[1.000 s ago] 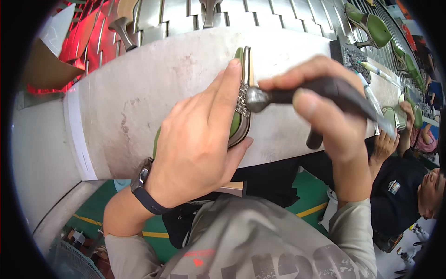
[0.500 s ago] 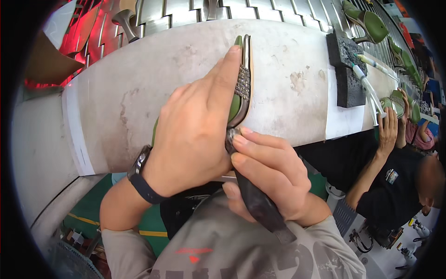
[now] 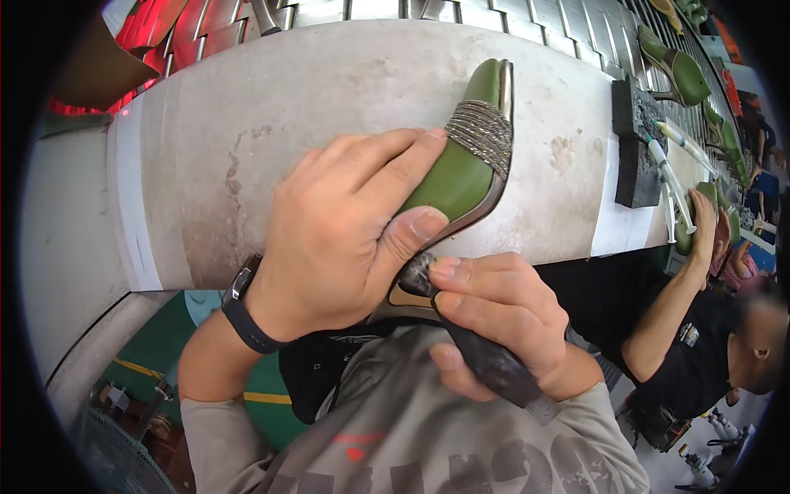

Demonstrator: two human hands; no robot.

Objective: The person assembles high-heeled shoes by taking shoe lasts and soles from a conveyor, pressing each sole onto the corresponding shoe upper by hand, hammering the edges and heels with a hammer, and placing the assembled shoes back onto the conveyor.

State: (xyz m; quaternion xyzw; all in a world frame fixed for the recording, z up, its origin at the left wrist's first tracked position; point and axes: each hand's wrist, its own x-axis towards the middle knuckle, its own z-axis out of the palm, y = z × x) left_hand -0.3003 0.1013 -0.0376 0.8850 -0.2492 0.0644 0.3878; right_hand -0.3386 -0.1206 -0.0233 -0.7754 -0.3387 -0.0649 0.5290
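Observation:
My left hand is closed round a green high-heeled shoe, its toe pointing away from me and slightly to the right. A glittering band crosses the front of the shoe, and a shiny dark edge runs along the sole. My palm and fingers hide much of the back part. In my right hand is a dark tool with a thick handle and a rounded, scuffed head. That head lies against or very close to the shoe's underside, by my left thumb; I cannot tell whether it touches.
A pale, stained worktable lies under the shoe. Black foam blocks and syringes stand at its right end. Behind runs a metal slat conveyor with green shoes. At the right, a co-worker in black handles another green shoe.
My left hand has rolled the shoe so more of its green upper and glittering band shows, toe now further right. The tool has moved slightly right and toward me.

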